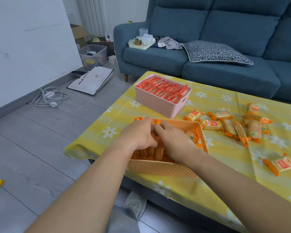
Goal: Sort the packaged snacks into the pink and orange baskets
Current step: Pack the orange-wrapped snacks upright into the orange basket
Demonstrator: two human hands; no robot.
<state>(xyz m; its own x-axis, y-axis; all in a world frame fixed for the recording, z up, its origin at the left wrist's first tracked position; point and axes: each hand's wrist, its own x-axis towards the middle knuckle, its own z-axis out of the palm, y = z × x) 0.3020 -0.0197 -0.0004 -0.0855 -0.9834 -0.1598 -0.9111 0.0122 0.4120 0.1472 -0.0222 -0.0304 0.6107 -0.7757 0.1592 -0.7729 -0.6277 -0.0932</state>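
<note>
Reaching into the orange perforated plastic basket (161, 169) at the near left corner of the yellow daisy-print clothed table (217, 157), the left hand (138, 132) and right hand (173, 140) meet over the orange-wrapped cracker packs (151, 151) standing on edge inside. Both sets of fingers bend down among the packs with the tips hidden, so I cannot tell whether either hand pinches a pack or only presses the row together. The pink perforated plastic basket (154, 103) at the far left corner is filled to the rim with red-wrapped packs (165, 89). More loose orange-wrapped packs (228, 125) lie scattered toward the table's middle, and a lone pack (280, 163) lies nearer the near edge, so sorting looks unfinished. The upright row could topple if either hand lifts away unevenly. Pressing sideways may also slide the basket, or the cloth under it, toward the left edge just beside it. The packs carry red label panels too small to read. A white shopping bag (92, 79) on the floor reads "HLA LOVE".
</note>
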